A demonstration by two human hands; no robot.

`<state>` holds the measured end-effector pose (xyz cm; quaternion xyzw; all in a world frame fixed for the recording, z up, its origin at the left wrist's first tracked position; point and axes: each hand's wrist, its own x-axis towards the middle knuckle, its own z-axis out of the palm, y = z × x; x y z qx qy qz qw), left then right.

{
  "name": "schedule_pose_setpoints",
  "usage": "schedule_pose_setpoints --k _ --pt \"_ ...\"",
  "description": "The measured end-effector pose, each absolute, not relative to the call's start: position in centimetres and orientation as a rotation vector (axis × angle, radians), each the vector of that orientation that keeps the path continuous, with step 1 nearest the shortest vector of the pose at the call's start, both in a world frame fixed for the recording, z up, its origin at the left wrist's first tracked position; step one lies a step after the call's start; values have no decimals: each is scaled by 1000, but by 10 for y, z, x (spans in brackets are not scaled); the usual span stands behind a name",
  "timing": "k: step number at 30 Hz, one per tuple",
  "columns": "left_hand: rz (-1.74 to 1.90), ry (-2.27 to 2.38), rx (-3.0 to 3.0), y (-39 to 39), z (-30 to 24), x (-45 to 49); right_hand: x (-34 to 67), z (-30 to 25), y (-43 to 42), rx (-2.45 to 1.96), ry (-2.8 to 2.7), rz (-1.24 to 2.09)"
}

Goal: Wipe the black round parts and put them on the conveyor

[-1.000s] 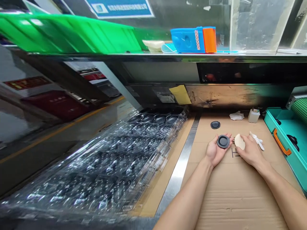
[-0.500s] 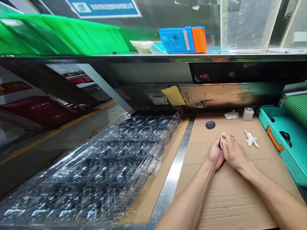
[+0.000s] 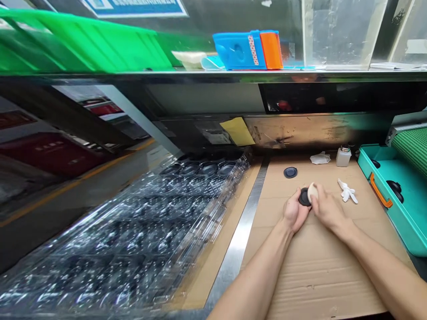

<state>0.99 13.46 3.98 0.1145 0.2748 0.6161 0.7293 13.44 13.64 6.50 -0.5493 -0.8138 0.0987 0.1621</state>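
Cupped over the cardboard, my left hand [image 3: 295, 212] is closed on a small round black disc [image 3: 304, 197], whose upper face shows. My right hand [image 3: 328, 209] pinches a cream-coloured round pad [image 3: 312, 192] tilted at the disc's right edge; whether the two touch I cannot tell. Another black disc [image 3: 290, 172], with a raised rim, lies on the cardboard beyond my hands. A white crumpled finger cot or glove piece [image 3: 347, 192] lies to the right of my right hand.
Stacked clear plastic trays [image 3: 143, 222] with round black parts fill the left. A teal bin [image 3: 405, 222] holding black parts stands right, beside a green belt [image 3: 412, 149]. At the back are a small bottle [image 3: 343, 156] and crumpled white tissue [image 3: 320, 158]. A shelf edge [image 3: 213, 76] runs above.
My right hand has drawn the cream pad to the right, off the black disc, uncovering its face. My left hand keeps hold of the disc. The camera view has shifted slightly.
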Motion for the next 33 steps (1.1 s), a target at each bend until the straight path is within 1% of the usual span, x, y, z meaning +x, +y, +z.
schedule_pose_setpoints --k 2,6,9,11,12,15,19,23,29,33 --pt "1408 628 253 137 40 3 141 66 139 -1606 -2252 304" --pt "1462 695 197 140 45 -13 157 68 143 -1450 -2293 313" --pt "1446 614 142 137 52 -22 176 67 154 -1515 -2159 16" --pt "1422 552 120 132 58 -24 191 63 166 -1678 -2020 -193" --pt "1401 534 115 130 61 -24 198 61 172 -1761 -2000 -224" --pt "1305 510 128 126 67 -22 209 54 186 -1853 -2072 -103" --pt "1163 534 143 124 66 -20 199 56 184 -1534 -2087 171" --pt "1084 625 136 123 64 -16 180 66 168 -1444 -2034 404" --pt "1044 696 228 119 65 -8 169 80 150 -1148 -2150 578" --pt "992 795 401 114 63 0 167 77 149 -1050 -2218 590"
